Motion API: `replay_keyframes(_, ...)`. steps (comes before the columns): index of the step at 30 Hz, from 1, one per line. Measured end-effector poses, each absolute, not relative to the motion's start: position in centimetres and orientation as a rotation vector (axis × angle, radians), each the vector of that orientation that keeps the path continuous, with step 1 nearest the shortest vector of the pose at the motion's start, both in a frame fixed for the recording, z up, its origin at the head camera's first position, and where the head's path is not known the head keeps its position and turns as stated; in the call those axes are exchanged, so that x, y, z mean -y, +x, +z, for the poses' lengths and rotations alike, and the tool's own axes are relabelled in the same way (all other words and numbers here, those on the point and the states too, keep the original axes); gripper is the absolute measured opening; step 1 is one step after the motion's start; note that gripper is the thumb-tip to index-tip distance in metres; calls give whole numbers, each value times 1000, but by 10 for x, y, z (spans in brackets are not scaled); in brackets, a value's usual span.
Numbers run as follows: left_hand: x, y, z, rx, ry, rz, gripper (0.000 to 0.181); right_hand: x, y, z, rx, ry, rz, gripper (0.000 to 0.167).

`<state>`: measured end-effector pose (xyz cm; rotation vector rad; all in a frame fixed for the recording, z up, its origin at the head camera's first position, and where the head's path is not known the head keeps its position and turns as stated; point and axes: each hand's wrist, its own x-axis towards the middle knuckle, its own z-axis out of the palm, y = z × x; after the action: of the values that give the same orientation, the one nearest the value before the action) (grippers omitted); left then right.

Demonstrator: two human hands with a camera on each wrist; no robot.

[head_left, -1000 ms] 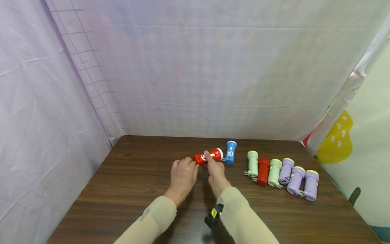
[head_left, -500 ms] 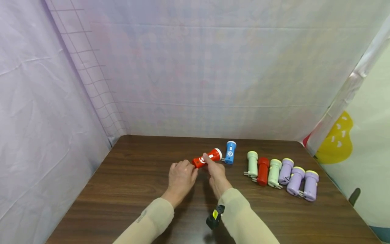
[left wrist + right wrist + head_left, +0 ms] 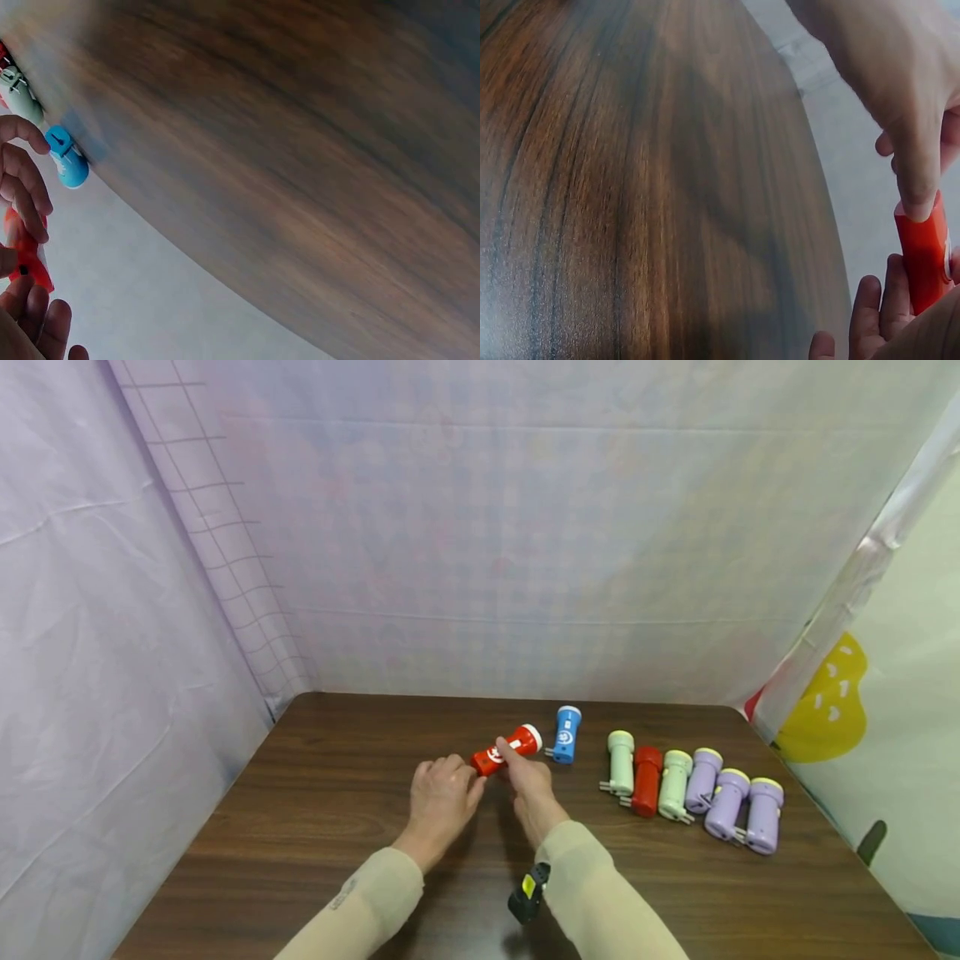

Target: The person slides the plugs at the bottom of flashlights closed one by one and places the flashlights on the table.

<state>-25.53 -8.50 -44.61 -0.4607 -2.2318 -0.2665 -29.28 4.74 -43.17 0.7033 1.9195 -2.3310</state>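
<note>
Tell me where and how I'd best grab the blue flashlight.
Probably grip the blue flashlight by mid-body, coming from above and its right, thumb and fingers across its narrow width. Its wider white-rimmed head points away from you, prongs stick out left at the near end, and the red flashlight in your right hand is on that side.

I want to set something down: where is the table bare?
Bare: the table left of the left hand, and its near right, between the right sleeve and the flashlight row. Crowded: that row, six lying close together.
</note>
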Motion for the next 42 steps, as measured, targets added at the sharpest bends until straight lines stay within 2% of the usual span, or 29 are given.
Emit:
replay_keyframes(9, 101, -258, -444, 2233, -439, -256, 23, -45, -299, -439, -1984, 673, -2318, 50)
replay_keyframes(19, 144, -255, -436, 2532, -317, -170, 32, -35, -306, -448, -2222, 624, -2092, 51)
replay_keyframes(28, 173, -253, -435, 2807, -221, -138, 47, -27, -303, -451, -2236, 459, -2063, 40)
replay_keyframes(42, 207, -251, -431, 2877, -107, -127, 59, 4, -300, -444, -2460, 264, -1653, 41)
